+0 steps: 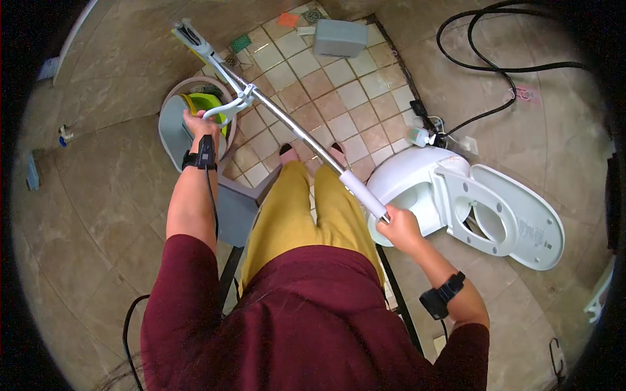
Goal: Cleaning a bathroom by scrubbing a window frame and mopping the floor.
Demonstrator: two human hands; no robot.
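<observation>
A sponge mop with a steel pole (288, 122) runs slantwise in front of my body. My left hand (201, 125) grips the end of its white squeeze lever (238, 103). My right hand (402, 228) is wrapped around the bottom of the pale lavender grip (363, 194). The mop head (192, 38) points up to the far left, above the floor; how wet its sponge is, I cannot tell. Below my left hand stands a round pinkish tub (167, 93), holding a grey basin (171, 117) and a yellow-green container (208, 103).
To my right is a white toilet (415, 163) with its seat (481, 215) and lid (540, 220) raised. A bottle (417, 136) stands behind it. A grey box (340, 38) rests on the tiled floor (318, 85). A black hose (481, 68) loops along the right wall.
</observation>
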